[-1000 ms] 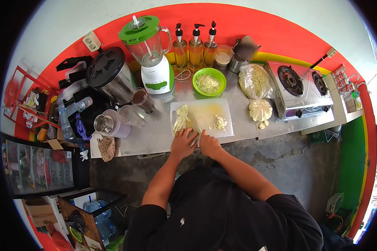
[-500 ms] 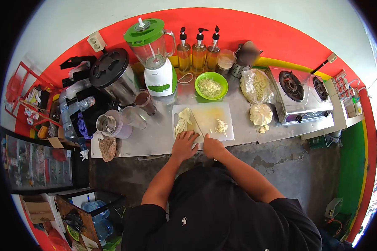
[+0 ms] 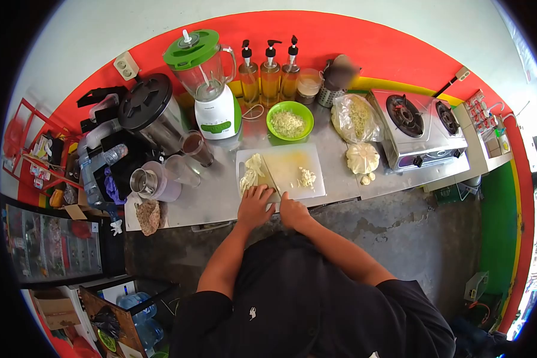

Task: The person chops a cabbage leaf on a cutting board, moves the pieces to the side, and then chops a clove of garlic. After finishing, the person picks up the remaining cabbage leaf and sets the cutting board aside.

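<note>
My right hand (image 3: 293, 213) is closed round the handle of a knife (image 3: 272, 174). Its blade slants up and left across the white cutting board (image 3: 287, 156). Just left of the blade, my left hand (image 3: 256, 206) rests on the board's near edge with fingers bent; whatever lies under the fingertips is hidden. Pale, papery-looking peelings (image 3: 252, 170) are heaped above those fingers. Small pale pieces that look like garlic cloves (image 3: 306, 178) lie on the board's right side.
A green bowl (image 3: 290, 120) of pale pieces stands behind the board. Right of it are a clear plastic bag (image 3: 357, 118), a garlic bulb (image 3: 363, 159), loose cloves (image 3: 368, 178) and a gas stove (image 3: 414, 128). A blender (image 3: 218, 111), cups and a steel container (image 3: 152, 110) stand left.
The whole view has shifted a little, so the counter things appear further left. Both hands keep nearly the same place on the board, and the knife is still in my right hand.
</note>
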Tool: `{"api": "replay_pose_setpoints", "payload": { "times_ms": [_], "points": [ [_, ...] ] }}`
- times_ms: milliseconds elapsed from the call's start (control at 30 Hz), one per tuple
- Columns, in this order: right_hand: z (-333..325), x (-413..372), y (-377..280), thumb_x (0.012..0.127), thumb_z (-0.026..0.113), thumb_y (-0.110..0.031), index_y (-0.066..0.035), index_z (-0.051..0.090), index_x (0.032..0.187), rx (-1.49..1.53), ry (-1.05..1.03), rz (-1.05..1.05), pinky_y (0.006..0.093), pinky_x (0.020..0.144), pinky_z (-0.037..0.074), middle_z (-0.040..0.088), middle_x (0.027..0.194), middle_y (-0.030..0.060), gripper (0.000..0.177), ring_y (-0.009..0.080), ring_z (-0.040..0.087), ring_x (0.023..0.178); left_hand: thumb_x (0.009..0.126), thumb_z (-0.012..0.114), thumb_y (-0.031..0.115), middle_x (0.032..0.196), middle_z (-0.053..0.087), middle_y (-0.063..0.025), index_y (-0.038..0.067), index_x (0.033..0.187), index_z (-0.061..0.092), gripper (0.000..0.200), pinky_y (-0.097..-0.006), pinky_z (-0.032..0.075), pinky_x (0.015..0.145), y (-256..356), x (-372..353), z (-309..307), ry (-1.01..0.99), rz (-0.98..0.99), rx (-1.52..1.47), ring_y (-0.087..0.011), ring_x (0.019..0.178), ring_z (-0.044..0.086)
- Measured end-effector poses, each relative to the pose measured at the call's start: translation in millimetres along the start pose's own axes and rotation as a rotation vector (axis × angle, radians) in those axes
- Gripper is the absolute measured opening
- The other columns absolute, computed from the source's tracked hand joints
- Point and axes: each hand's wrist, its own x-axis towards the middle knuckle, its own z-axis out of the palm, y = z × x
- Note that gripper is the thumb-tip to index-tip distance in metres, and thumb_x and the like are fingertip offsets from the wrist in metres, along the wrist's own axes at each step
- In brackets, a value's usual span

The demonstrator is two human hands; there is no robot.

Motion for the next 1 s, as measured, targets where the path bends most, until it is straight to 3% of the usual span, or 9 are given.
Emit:
{"api": "replay_pose_setpoints", "payload": {
  "times_ms": [133, 233, 300, 433, 533, 733, 1000],
  "points": [
    [-10, 14, 4, 0.092, 0.063, -0.020, 0.005, 0.042, 0.116, -0.002, -0.060, -0.036, 0.0471, 0.080, 0.059, 0.071, 0.098, 0.0269, 0.040, 0.0415, 0.072, 0.094, 0.083, 0.069, 0.029, 0.123, 0.054, -0.0073, 0.014, 0.124, 0.060, 0.045, -0.0438, 0.044, 0.097, 1, -1, 0, -0.004, -0.012, 0.011, -0.0298, 0.114, 0.052],
    [-10, 6, 1, 0.091, 0.058, -0.011, 0.005, 0.041, 0.114, 0.030, -0.031, -0.063, 0.0512, 0.085, 0.056, 0.069, 0.096, 0.0316, 0.033, 0.0458, 0.069, 0.096, 0.083, 0.070, 0.030, 0.123, 0.055, -0.0071, 0.014, 0.124, 0.060, 0.045, -0.0437, 0.044, 0.097, 1, -4, -3, -0.025, -0.014, 0.010, -0.0296, 0.115, 0.051],
    [-7, -1, -6, 0.093, 0.063, -0.018, 0.006, 0.041, 0.118, 0.020, -0.073, 0.014, 0.0465, 0.084, 0.058, 0.070, 0.103, 0.0279, 0.040, 0.0428, 0.070, 0.099, 0.083, 0.070, 0.030, 0.123, 0.055, -0.0070, 0.014, 0.124, 0.060, 0.045, -0.0437, 0.044, 0.097, -1, -1, -4, -0.035, -0.019, -0.002, -0.0295, 0.115, 0.051],
    [-4, 10, -7, 0.094, 0.063, -0.020, 0.005, 0.040, 0.118, 0.065, -0.066, 0.021, 0.0472, 0.085, 0.057, 0.069, 0.104, 0.0282, 0.041, 0.0436, 0.069, 0.100, 0.083, 0.070, 0.031, 0.123, 0.055, -0.0067, 0.014, 0.123, 0.061, 0.044, -0.0434, 0.043, 0.097, -2, -3, -4, -0.035, -0.013, -0.018, -0.0297, 0.115, 0.051],
    [-9, 17, -3, 0.095, 0.058, -0.017, 0.006, 0.040, 0.116, 0.094, -0.028, -0.044, 0.0532, 0.084, 0.055, 0.069, 0.097, 0.0329, 0.036, 0.0470, 0.069, 0.096, 0.083, 0.070, 0.031, 0.122, 0.055, -0.0065, 0.014, 0.123, 0.061, 0.044, -0.0433, 0.043, 0.096, -2, -2, -5, -0.038, -0.009, -0.010, -0.0298, 0.114, 0.051],
    [2, 2, -7, 0.093, 0.060, -0.018, 0.005, 0.041, 0.114, 0.148, -0.007, 0.037, 0.0548, 0.084, 0.055, 0.068, 0.097, 0.0335, 0.036, 0.0485, 0.068, 0.095, 0.081, 0.071, 0.031, 0.122, 0.055, -0.0064, 0.013, 0.123, 0.060, 0.046, -0.0428, 0.042, 0.098, -4, -3, -2, -0.035, -0.006, -0.048, -0.0291, 0.115, 0.050],
    [-8, 5, -8, 0.093, 0.059, -0.016, 0.006, 0.041, 0.111, 0.268, 0.077, -0.003, 0.0571, 0.081, 0.053, 0.067, 0.093, 0.0354, 0.033, 0.0516, 0.067, 0.090, 0.080, 0.072, 0.031, 0.120, 0.054, -0.0080, 0.007, 0.118, 0.056, 0.048, -0.0410, 0.042, 0.096, -4, 0, -6, -0.017, -0.015, -0.042, -0.0291, 0.112, 0.051]
  ]
}}
